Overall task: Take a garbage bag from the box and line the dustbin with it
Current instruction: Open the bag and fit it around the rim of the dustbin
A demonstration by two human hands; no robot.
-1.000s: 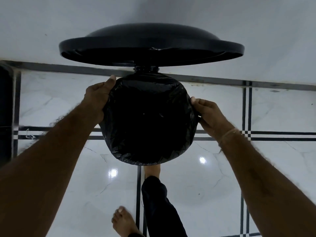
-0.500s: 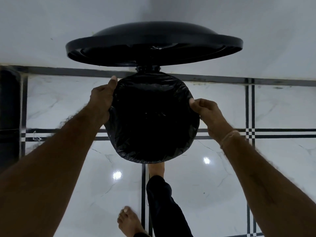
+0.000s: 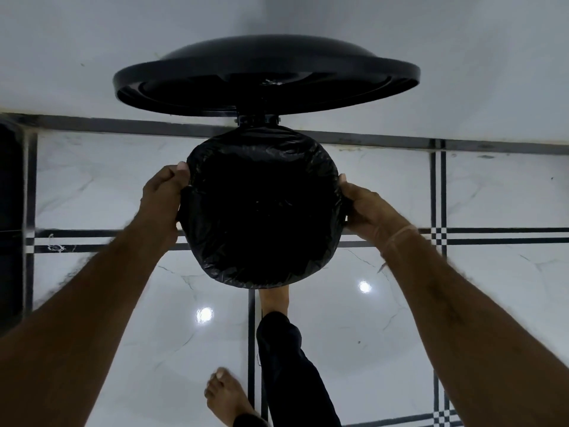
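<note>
White marble floor (image 3: pixel 462 303) under lined dustbin (image 3: pixel 261 272), bare foot (image 3: pixel 228 399)

A single head-worn wide-angle camera looks steeply down from above, close over the open dustbin (image 3: pixel 261 211), facing the wall (image 3: pixel 92 50), with both forearms and the tiled floor (image 3: pixel 462 186) filling the frame.
</note>
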